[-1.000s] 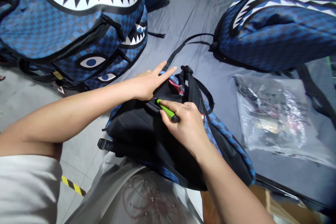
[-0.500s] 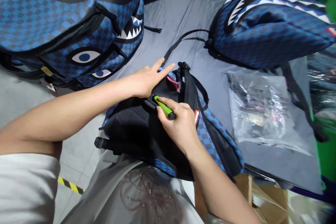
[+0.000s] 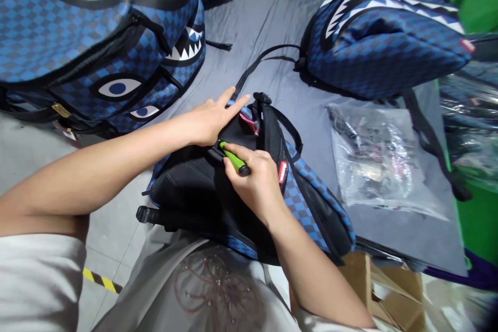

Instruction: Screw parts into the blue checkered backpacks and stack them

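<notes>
A black and blue-checked backpack (image 3: 187,192) lies back panel up at the table's front edge, against my body. My left hand (image 3: 208,119) presses flat on its upper part, with thumb and fingers partly spread. Close beside it, my right hand (image 3: 254,176) grips a slim green tool with a black end (image 3: 235,159). The tool's far tip is at the black fabric next to my left hand, and its exact kind cannot be made out. A small red and blue piece (image 3: 249,120) shows near the bag's top, by a black strap (image 3: 274,129).
Large blue-checked bags with shark teeth (image 3: 128,36) are stacked at left. Another shark-mouth bag (image 3: 389,46) lies at the back right. A clear plastic bag with small contents (image 3: 377,161) rests on the grey-covered table (image 3: 268,15). Below the right edge stands a cardboard box (image 3: 397,290).
The whole view has shifted slightly, so things sit a little further left. Both hands and the green tool keep nearly the same place on the backpack.
</notes>
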`<action>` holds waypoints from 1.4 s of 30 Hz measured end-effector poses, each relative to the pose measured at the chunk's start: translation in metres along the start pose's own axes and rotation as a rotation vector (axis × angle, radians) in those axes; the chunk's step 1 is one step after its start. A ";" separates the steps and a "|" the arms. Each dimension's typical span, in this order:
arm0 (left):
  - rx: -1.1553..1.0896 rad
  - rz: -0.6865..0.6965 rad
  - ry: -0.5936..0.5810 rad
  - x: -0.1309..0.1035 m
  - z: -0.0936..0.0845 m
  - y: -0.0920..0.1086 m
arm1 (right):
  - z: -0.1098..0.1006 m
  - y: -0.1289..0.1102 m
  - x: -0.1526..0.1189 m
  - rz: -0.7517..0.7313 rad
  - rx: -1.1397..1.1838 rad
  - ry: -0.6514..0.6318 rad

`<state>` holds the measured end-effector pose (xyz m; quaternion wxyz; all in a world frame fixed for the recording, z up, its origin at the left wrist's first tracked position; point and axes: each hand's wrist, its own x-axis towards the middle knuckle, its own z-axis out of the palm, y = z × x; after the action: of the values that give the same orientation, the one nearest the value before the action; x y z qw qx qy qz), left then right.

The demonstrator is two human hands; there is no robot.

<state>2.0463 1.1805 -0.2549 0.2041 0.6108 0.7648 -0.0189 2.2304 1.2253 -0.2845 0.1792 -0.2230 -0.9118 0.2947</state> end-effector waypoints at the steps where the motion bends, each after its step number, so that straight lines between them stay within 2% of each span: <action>1: 0.005 -0.007 -0.006 0.000 -0.001 0.001 | 0.000 0.000 0.000 0.001 0.016 -0.019; 5: 0.010 0.015 0.005 0.001 0.000 -0.001 | 0.002 0.001 0.001 0.018 0.024 0.015; 8: 0.004 0.035 0.011 0.001 0.000 -0.002 | 0.001 0.000 0.002 0.003 0.017 -0.018; 12: 0.007 0.003 -0.025 -0.002 -0.005 0.003 | 0.001 -0.001 0.000 0.018 -0.051 0.010; 19: 0.031 0.034 0.018 -0.006 -0.011 0.003 | -0.005 -0.005 0.002 0.030 0.058 -0.001; 24: 0.062 0.058 0.058 -0.009 -0.019 0.012 | -0.015 -0.009 0.001 0.058 0.121 0.016; 26: 0.067 0.061 0.087 -0.006 -0.017 0.012 | -0.023 -0.009 0.003 0.072 0.233 -0.037; 28: 0.065 0.092 0.133 -0.001 -0.013 0.009 | -0.041 -0.009 0.001 0.089 0.403 -0.063; 30: 0.058 0.129 0.168 0.002 -0.010 0.006 | -0.071 -0.008 -0.012 0.055 0.532 0.008; 31: 0.051 0.143 0.176 0.002 -0.008 0.004 | -0.090 -0.003 -0.024 0.027 0.547 0.091; 33: 0.021 0.159 0.186 0.002 -0.007 0.003 | -0.129 0.020 -0.054 0.019 0.443 0.318; 34: 0.006 0.159 0.188 0.002 -0.007 0.003 | -0.149 0.041 -0.071 0.094 0.315 0.465; 36: -0.013 0.151 0.191 0.002 -0.006 0.003 | -0.182 0.098 -0.106 0.387 -0.102 0.673; 37: -0.016 0.147 0.193 0.003 -0.006 0.003 | -0.194 0.130 -0.123 0.546 -0.345 0.657; 38: -0.017 0.146 0.198 0.005 -0.005 0.003 | -0.204 0.162 -0.138 0.683 -0.563 0.562; 40: -0.021 0.162 0.213 0.008 -0.003 0.003 | -0.213 0.217 -0.160 0.743 -0.643 0.442; 42: -0.014 0.171 0.229 0.009 -0.002 0.002 | -0.213 0.253 -0.169 0.700 -0.652 0.320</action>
<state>2.0460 1.1898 -0.2555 0.1207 0.6704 0.7284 0.0739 2.5454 1.4196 -0.3115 0.1284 -0.6022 -0.7880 -0.0008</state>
